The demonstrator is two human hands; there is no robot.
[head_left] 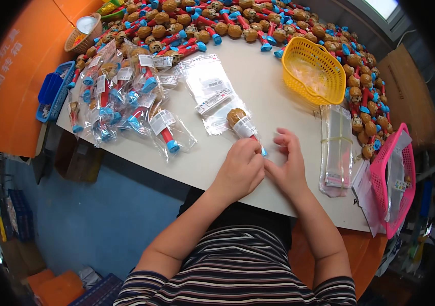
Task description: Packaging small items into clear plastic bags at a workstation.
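My left hand (240, 171) is closed around the lower part of a bagged toy (236, 118) with a round brown head, a red handle and a blue end. A white printed label shows on its clear bag. Right beside it, my right hand (288, 166) has its fingers curled but apart, and its thumb reaches to the left fingertips near the blue end. Beyond the toy lie flat clear bags with printed labels (209, 84). To the left is a heap of bagged toys (120, 97) of the same kind.
Loose unbagged toys (235, 30) are piled along the table's far side and right side. A yellow basket (339, 76) stands at the back right. Nearer are a banded stack of clear bags (335, 143) and a pink basket (378, 173). A blue basket (66, 84) sits far left.
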